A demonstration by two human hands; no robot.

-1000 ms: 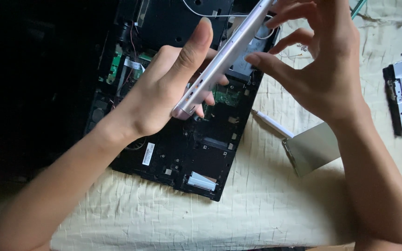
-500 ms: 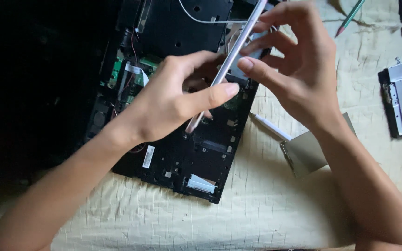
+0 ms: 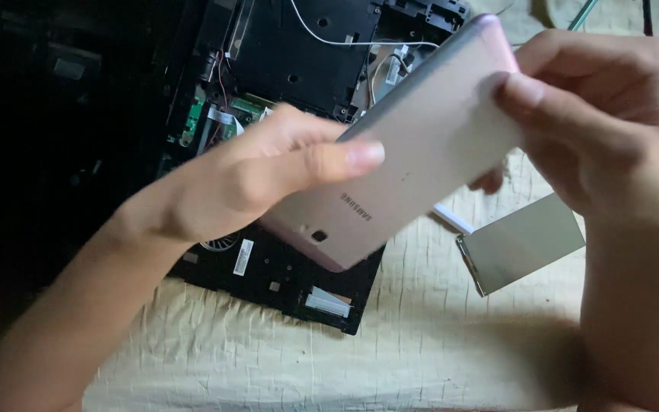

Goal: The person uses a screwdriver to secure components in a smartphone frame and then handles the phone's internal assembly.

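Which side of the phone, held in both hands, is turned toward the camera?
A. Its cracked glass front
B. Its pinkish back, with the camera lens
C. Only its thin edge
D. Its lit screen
B: the phone shows its plain pinkish back with a small dark lens near the lower end, gripped by the left hand and the right hand above the opened laptop.

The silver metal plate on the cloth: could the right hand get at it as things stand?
Probably not at once. The right hand grips the pink phone together with the left hand. The silver metal plate lies uncovered on the cloth just below the right hand, so the way looks free.
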